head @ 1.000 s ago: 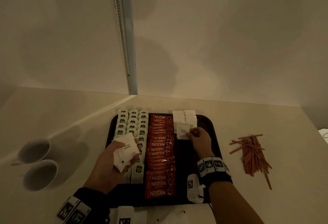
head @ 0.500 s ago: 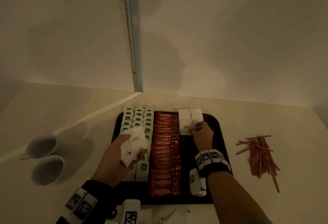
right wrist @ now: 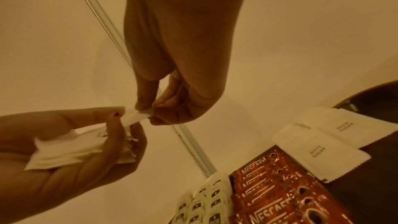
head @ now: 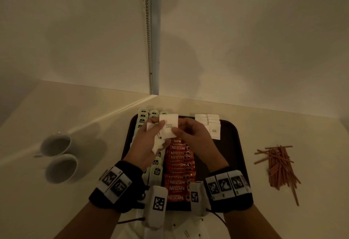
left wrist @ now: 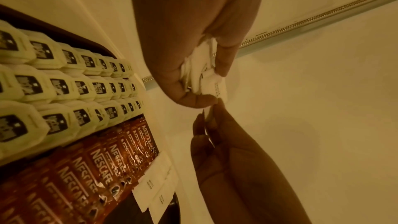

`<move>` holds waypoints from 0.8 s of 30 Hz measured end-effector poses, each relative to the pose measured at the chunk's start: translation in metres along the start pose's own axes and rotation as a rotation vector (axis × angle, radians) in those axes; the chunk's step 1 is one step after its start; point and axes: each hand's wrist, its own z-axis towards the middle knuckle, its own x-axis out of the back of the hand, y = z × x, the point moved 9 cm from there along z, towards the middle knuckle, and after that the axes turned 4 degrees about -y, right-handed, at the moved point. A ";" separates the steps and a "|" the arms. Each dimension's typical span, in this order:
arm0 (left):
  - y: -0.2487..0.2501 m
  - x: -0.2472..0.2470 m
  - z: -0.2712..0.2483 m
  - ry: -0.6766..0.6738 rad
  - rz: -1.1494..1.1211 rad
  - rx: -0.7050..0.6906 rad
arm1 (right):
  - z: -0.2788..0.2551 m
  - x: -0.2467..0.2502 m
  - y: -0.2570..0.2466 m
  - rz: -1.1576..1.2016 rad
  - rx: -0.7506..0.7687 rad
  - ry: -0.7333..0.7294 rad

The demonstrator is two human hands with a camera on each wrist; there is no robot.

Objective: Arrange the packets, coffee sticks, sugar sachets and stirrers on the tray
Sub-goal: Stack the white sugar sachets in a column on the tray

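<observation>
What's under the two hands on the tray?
Green packets and red coffee sticks show below the left hand and right hand. The rows directly beneath are covered.

Matt paper sugar sachets (head: 213,127), glossy coffee sticks (head: 179,163)

The pale table (head: 283,125) carries the tray (head: 234,144), two cups (head: 60,159) and stirrers (head: 279,165).

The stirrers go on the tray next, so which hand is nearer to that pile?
Right. The right hand is over the tray's middle, on the side towards the stirrers; the left hand is farther off, over the tray's left half.
</observation>
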 end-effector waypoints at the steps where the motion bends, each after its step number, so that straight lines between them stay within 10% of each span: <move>1: -0.003 0.000 0.000 -0.005 -0.069 0.022 | -0.002 0.003 0.001 0.013 0.001 0.021; 13: -0.019 0.032 -0.001 -0.002 -0.350 0.062 | -0.012 0.154 0.114 -0.148 -0.289 0.541; 24: -0.008 0.028 -0.001 -0.025 -0.318 0.030 | -0.001 0.165 0.148 -0.438 -0.420 0.578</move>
